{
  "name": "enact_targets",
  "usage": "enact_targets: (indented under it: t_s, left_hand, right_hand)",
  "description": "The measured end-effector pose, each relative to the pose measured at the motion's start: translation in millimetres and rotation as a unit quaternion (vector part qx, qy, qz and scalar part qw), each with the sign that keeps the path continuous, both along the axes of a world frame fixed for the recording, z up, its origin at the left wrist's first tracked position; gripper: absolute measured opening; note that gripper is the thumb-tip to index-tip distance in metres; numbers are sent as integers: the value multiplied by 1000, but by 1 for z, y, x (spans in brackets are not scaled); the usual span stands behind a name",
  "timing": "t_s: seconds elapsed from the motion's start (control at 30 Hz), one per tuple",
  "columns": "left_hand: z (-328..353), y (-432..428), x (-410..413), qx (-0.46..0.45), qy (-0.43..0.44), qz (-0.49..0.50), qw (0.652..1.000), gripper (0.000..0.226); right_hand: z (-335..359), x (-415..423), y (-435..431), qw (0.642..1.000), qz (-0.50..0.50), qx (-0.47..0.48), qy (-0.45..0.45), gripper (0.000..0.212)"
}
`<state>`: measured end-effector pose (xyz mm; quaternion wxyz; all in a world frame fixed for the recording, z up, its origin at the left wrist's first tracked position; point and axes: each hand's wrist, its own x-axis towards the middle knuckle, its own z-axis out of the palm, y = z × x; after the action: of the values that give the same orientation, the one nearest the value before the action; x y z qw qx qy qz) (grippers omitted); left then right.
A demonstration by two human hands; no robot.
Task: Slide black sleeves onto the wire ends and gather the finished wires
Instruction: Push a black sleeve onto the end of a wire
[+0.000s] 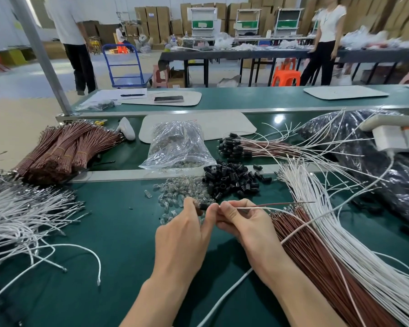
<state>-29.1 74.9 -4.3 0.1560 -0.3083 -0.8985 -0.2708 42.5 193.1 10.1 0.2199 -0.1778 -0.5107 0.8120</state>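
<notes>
In the head view the sleeving step is in hand. The left hand [184, 230] pinches a black sleeve [203, 206], and the right hand [241, 223], touching it, pinches the wire ends [257, 208]. Next, the ends probably need lining up with the sleeve's bore. Finished wires [246, 147] lie further back on the green bench [118, 232], behind the loose sleeves [232, 180]. Cardboard boxes [151, 20] and standing people fill the room beyond.

We read the desk [118, 232] top as matt green mat with a faint sheen on the far side and a bare metal rail [118, 175] across it. The black sleeves [232, 181] are smooth plastic or rubber, semi-gloss. The clear bag [177, 147] is glossy crinkled film. The white wires [368, 267] look matt and woven; the brown wires [316, 260] are smooth with a slight shine. The far right black bag [376, 166] is glossy film. The far boxes [155, 20] are plain cardboard.
</notes>
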Motion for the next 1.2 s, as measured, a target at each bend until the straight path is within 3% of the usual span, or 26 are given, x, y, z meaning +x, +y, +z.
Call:
enact_targets:
  t_s: [0.2,0.63,1.2]
  left_hand:
    - [1,-3,-3,9,9,0,1000,56]
    - [-4,-1,-6,-2,-17,2,1000,65]
    - [-3,4,-2,57,-45,15,997,46]
  right_hand:
    - [2,3,-1,1000,-8,20,-9,41]
    - [4,3,-2,1000,4,22,-18,29]
    - [1,0,-6,998,-4,63,-6,29]
